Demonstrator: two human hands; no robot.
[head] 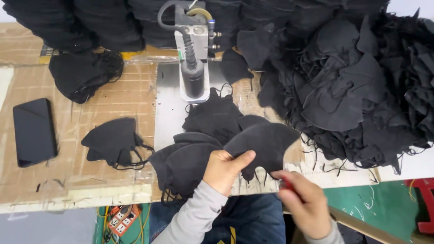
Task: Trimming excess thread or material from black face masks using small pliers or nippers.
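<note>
My left hand (224, 169) pinched soft black fabric mask (264, 142), bat-winged outline. My right hand (304, 201) blurred, closed round small red tool (285, 183). Masks heap (357, 86) right, on cardboard-covered table (113, 97).

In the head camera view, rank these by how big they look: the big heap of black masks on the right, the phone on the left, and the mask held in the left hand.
1. Heap of black masks, by far largest.
2. Held mask in the left hand and the phone look alike; unsure.
</note>
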